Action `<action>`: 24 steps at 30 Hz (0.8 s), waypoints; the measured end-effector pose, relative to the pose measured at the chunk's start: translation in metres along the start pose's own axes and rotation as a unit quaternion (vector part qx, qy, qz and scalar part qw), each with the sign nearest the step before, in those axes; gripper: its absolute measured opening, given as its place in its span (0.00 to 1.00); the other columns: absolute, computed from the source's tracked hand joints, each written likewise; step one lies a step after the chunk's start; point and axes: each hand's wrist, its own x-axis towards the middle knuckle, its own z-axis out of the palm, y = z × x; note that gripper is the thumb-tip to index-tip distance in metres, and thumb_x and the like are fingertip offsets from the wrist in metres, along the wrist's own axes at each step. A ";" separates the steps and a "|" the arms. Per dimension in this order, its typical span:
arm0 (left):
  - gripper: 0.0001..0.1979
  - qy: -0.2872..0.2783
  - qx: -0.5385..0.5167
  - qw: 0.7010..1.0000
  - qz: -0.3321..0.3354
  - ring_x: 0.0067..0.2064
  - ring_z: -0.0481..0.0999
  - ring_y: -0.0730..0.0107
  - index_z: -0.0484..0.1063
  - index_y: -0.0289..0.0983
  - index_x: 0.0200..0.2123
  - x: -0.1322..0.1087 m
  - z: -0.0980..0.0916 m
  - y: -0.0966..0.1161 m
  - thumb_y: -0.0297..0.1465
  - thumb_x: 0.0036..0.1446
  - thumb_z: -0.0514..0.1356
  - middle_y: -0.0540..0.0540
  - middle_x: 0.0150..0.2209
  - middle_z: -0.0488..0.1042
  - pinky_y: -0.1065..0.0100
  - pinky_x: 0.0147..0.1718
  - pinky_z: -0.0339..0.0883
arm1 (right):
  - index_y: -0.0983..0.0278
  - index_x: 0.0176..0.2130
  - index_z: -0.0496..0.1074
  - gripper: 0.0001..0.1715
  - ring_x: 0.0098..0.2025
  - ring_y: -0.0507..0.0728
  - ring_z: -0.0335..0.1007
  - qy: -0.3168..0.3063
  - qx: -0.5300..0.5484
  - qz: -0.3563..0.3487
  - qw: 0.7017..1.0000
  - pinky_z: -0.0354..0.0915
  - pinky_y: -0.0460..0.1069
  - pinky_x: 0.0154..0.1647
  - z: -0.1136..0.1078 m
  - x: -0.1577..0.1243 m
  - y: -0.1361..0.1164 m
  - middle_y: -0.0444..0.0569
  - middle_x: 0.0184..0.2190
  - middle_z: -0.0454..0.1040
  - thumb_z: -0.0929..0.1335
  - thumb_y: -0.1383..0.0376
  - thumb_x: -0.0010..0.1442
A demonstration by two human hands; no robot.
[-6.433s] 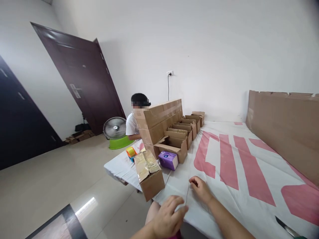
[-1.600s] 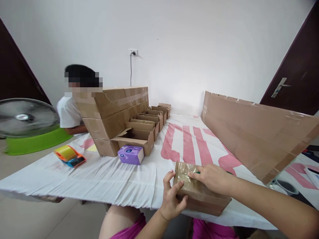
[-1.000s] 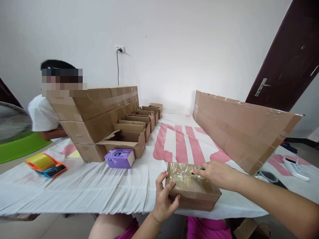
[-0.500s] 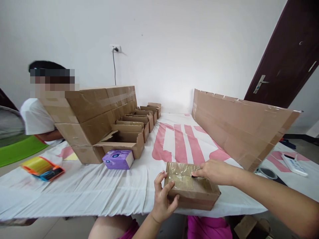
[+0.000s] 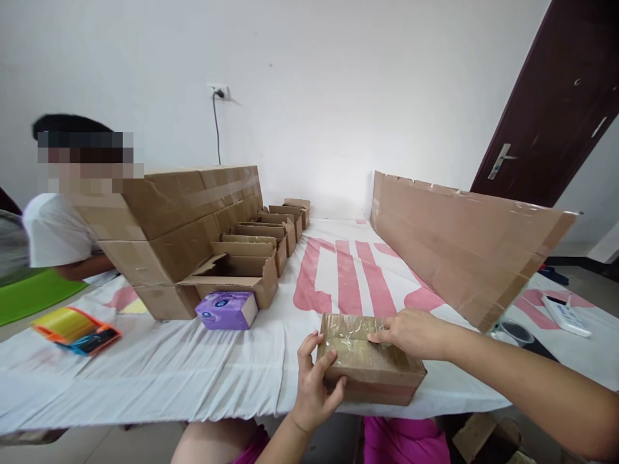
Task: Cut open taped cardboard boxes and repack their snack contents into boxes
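A taped cardboard box lies at the table's front edge, shiny clear tape over its top. My left hand grips the box's left end, fingers on the top and thumb against the front side. On the box's top, toward the right, rests my right hand. Its fingers are closed and the index finger points left onto the tape. A small dark tip shows below that fingertip; most of whatever the hand holds is hidden.
Stacked cardboard boxes and several open boxes stand left, behind a purple tissue pack. A tape dispenser lies far left, near a person. At right are a cardboard panel, a tape roll and a white calculator-like device.
My right hand has shifted very slightly left along the box top. The whole view has turned a little; my left hand keeps its grip on the box.
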 end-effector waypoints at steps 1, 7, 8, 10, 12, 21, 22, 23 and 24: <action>0.23 -0.002 0.004 1.000 0.000 0.64 0.55 0.45 0.63 0.42 0.52 0.001 -0.001 0.000 0.25 0.52 0.59 0.37 0.60 0.55 0.37 0.55 0.60 | 0.50 0.56 0.68 0.26 0.27 0.54 0.72 0.003 -0.004 0.001 1.000 0.44 0.46 0.22 0.000 -0.002 0.001 0.48 0.32 0.77 0.63 0.71 0.63; 0.22 0.002 0.004 1.000 -0.008 0.64 0.56 0.46 0.63 0.41 0.51 0.000 0.001 0.000 0.25 0.52 0.59 0.37 0.59 0.55 0.37 0.55 0.61 | 0.54 0.54 0.71 0.27 0.25 0.54 0.70 0.008 -0.047 0.025 0.999 0.42 0.48 0.23 -0.001 -0.024 0.009 0.48 0.27 0.76 0.63 0.76 0.59; 0.22 0.004 0.001 1.000 -0.009 0.64 0.56 0.46 0.63 0.41 0.51 -0.001 0.002 0.000 0.25 0.52 0.59 0.37 0.59 0.55 0.37 0.55 0.61 | 0.54 0.54 0.71 0.28 0.25 0.54 0.70 0.009 -0.049 0.025 0.998 0.42 0.48 0.23 -0.002 -0.028 0.010 0.48 0.27 0.76 0.63 0.76 0.59; 0.22 0.005 -0.004 1.000 -0.010 0.64 0.56 0.47 0.63 0.41 0.51 -0.001 0.003 0.000 0.25 0.52 0.59 0.36 0.60 0.54 0.38 0.55 0.61 | 0.52 0.56 0.69 0.31 0.26 0.54 0.70 0.017 -0.048 0.030 0.998 0.42 0.49 0.23 -0.002 -0.032 0.012 0.47 0.29 0.75 0.63 0.77 0.58; 0.22 0.006 -0.006 1.000 -0.011 0.64 0.56 0.47 0.63 0.41 0.52 -0.002 0.004 0.000 0.25 0.52 0.59 0.36 0.60 0.54 0.38 0.55 0.61 | 0.51 0.59 0.65 0.35 0.27 0.54 0.71 0.029 -0.047 0.045 0.997 0.43 0.48 0.23 -0.002 -0.031 0.012 0.46 0.29 0.75 0.63 0.78 0.58; 0.22 -0.004 0.014 1.000 -0.007 0.64 0.56 0.47 0.63 0.41 0.51 0.001 0.001 0.000 0.25 0.52 0.60 0.37 0.60 0.55 0.38 0.56 0.61 | 0.47 0.57 0.67 0.26 0.26 0.54 0.70 0.013 -0.014 0.008 1.000 0.43 0.47 0.23 0.012 -0.011 0.008 0.46 0.30 0.75 0.61 0.70 0.64; 0.22 -0.007 0.015 1.000 -0.006 0.64 0.56 0.46 0.63 0.41 0.51 0.001 0.001 -0.001 0.25 0.52 0.60 0.37 0.59 0.55 0.37 0.56 0.60 | 0.48 0.57 0.68 0.25 0.26 0.54 0.70 0.012 -0.017 0.009 1.000 0.43 0.47 0.22 0.011 -0.012 0.009 0.46 0.29 0.75 0.62 0.70 0.64; 0.22 -0.008 0.015 1.000 -0.005 0.64 0.56 0.46 0.63 0.41 0.51 0.001 0.000 -0.001 0.25 0.52 0.60 0.37 0.59 0.55 0.37 0.56 0.60 | 0.48 0.56 0.69 0.25 0.26 0.54 0.70 0.009 -0.021 0.010 1.000 0.42 0.48 0.22 0.009 -0.013 0.010 0.46 0.28 0.75 0.62 0.70 0.64; 0.21 -0.008 0.014 1.000 -0.005 0.64 0.56 0.46 0.63 0.41 0.50 0.001 0.000 -0.001 0.26 0.52 0.60 0.37 0.59 0.56 0.37 0.56 0.60 | 0.48 0.55 0.70 0.24 0.26 0.55 0.70 0.005 -0.025 0.013 1.000 0.42 0.48 0.22 0.007 -0.015 0.010 0.46 0.28 0.75 0.62 0.70 0.64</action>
